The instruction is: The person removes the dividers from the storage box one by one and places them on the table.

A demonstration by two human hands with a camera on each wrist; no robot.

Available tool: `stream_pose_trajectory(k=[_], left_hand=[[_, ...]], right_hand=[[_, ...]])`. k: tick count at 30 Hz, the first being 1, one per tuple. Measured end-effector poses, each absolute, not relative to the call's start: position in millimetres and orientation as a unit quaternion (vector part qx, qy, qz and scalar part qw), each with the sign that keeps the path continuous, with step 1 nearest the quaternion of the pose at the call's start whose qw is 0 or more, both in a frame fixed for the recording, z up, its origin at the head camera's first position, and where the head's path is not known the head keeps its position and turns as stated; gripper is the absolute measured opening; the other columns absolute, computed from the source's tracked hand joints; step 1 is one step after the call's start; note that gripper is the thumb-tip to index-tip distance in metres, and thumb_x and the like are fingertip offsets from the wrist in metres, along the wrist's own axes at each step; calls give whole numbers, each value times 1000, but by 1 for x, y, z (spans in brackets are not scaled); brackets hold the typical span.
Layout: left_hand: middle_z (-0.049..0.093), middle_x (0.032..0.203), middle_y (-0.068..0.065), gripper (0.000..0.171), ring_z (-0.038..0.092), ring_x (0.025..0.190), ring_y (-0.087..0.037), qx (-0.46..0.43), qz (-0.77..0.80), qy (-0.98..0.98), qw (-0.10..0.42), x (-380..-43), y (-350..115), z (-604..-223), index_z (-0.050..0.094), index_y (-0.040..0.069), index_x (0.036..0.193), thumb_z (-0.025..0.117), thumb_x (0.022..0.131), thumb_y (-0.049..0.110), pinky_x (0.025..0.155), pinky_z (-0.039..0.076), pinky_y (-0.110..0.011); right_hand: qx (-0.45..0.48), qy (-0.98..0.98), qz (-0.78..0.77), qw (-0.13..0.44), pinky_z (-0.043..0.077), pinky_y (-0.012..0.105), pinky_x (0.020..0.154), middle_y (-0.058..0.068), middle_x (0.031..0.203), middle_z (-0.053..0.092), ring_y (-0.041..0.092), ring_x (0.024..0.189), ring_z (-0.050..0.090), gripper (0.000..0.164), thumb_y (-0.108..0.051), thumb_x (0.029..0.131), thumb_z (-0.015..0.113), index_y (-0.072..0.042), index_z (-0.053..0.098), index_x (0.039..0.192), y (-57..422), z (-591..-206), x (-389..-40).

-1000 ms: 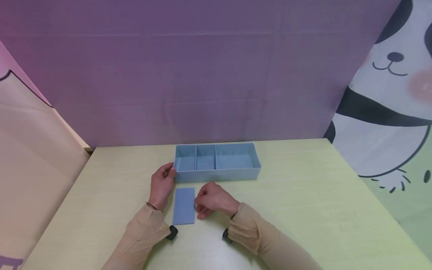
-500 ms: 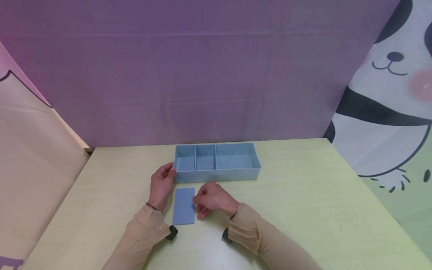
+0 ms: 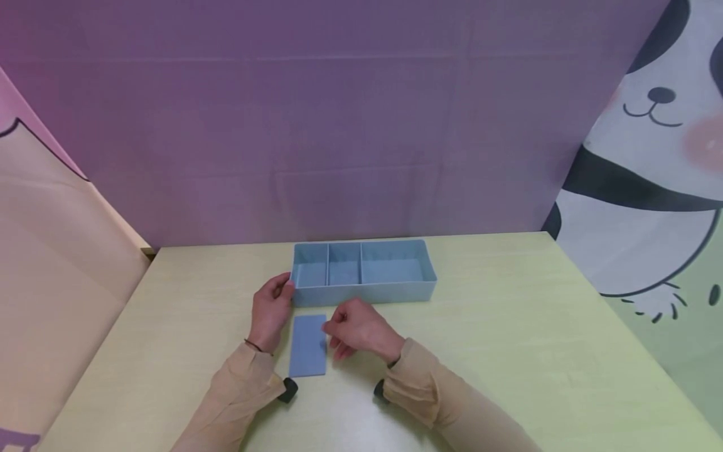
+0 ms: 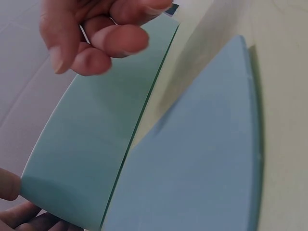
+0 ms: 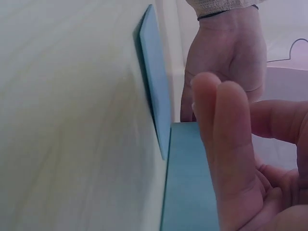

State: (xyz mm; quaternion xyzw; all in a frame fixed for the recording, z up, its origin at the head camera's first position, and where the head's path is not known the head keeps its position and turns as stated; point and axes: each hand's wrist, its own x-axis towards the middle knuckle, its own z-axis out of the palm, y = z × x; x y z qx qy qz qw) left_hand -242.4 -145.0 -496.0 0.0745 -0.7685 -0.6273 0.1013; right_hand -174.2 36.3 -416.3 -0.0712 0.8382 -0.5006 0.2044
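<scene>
A pale blue box (image 3: 364,293) with three compartments stands at the back of the table. My left hand (image 3: 271,314) holds its left end, thumb at the front corner and fingers at the side; only fingertips show in the left wrist view. In front of the box lies a flat blue rectangular panel (image 3: 307,346), seen close up as a blue sheet (image 4: 202,144) in the left wrist view. My right hand (image 3: 361,329) hovers at the panel's right edge, fingers loosely bent; nothing shows between them in the left wrist view. Whether it touches the panel I cannot tell.
The light wooden table (image 3: 508,351) extends to both sides of the box. A purple cloth backdrop (image 3: 350,125) rises right behind its far edge. Printed cloths, one with a panda (image 3: 649,157), hang at the sides.
My right hand has shifted slightly away from me, toward the box, along the panel's right edge. The left hand, box and panel look unmoved.
</scene>
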Motion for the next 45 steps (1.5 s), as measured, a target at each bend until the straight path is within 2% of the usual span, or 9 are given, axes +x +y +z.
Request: stream_pose_trajectory(k=[6, 14, 21, 26, 34, 45], left_hand=[[61, 107, -6, 31, 53, 90, -12, 78, -628, -767, 104, -244, -145, -500, 57, 16, 116, 52, 90, 32, 78, 46, -36], [56, 115, -20, 35, 52, 97, -21, 66, -642, -761, 73, -219, -138, -457, 51, 3, 121, 48, 92, 23, 83, 45, -39], [55, 118, -19, 34, 51, 98, -19, 75, -651, -754, 48, -214, -139, -445, 50, 3, 122, 48, 92, 20, 86, 43, -40], [56, 115, -22, 35, 52, 97, -22, 67, -647, -756, 69, -220, -140, -456, 51, 1, 120, 49, 91, 20, 84, 44, -41], [60, 109, -6, 30, 53, 92, -11, 77, -625, -770, 103, -244, -146, -500, 56, 16, 116, 52, 90, 31, 81, 47, -37], [60, 109, -7, 30, 53, 92, -12, 72, -618, -776, 108, -247, -147, -504, 56, 15, 116, 51, 90, 30, 80, 47, -38]], right_hand=[[-79, 843, -498, 188, 52, 33, 44, 13, 64, 64, 22, 49, 58, 24, -23, 83, 62, -1, 59, 75, 38, -412, -175], [-91, 857, -478, 168, 52, 33, 46, 9, 65, 64, 20, 51, 58, 22, -24, 83, 62, -3, 60, 76, 40, -404, -174], [-109, 868, -462, 143, 52, 32, 47, 6, 65, 63, 17, 52, 58, 19, -25, 83, 62, -8, 60, 75, 42, -401, -176], [-131, 876, -448, 121, 51, 31, 48, 6, 66, 64, 15, 53, 58, 19, -28, 83, 62, -13, 60, 73, 43, -397, -176], [-156, 883, -432, 97, 49, 31, 49, 0, 65, 62, 13, 54, 57, 18, -29, 84, 59, -16, 60, 72, 45, -392, -176], [-151, 889, -424, 82, 47, 32, 48, -3, 68, 62, 11, 57, 57, 18, -31, 84, 60, -16, 61, 74, 47, -389, -177]])
